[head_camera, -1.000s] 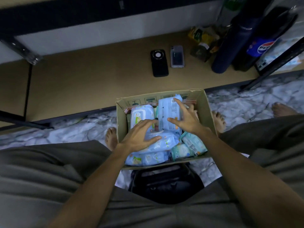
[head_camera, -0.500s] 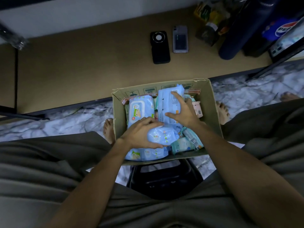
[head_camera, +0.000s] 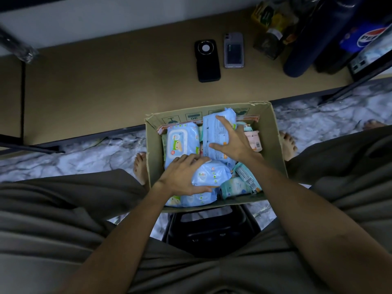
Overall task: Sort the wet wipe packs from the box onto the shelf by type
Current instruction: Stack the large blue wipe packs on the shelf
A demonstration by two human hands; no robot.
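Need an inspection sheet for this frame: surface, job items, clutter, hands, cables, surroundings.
Surface: tan shelf board, no wipe packs on it yet.
Job's things: cardboard box on the floor holding many packs: blue baby wipes pack, tall blue pack standing upright, lidded blue pack, small teal packs.
Clutter: black phone, grey phone, dark blue bottle, Pepsi bottle, all on the shelf.
Hands: left hand grips the baby wipes pack; right hand lies spread on the tall pack.
Cables: nothing seen.
Surroundings: marble floor, black stool, bare feet beside the box.
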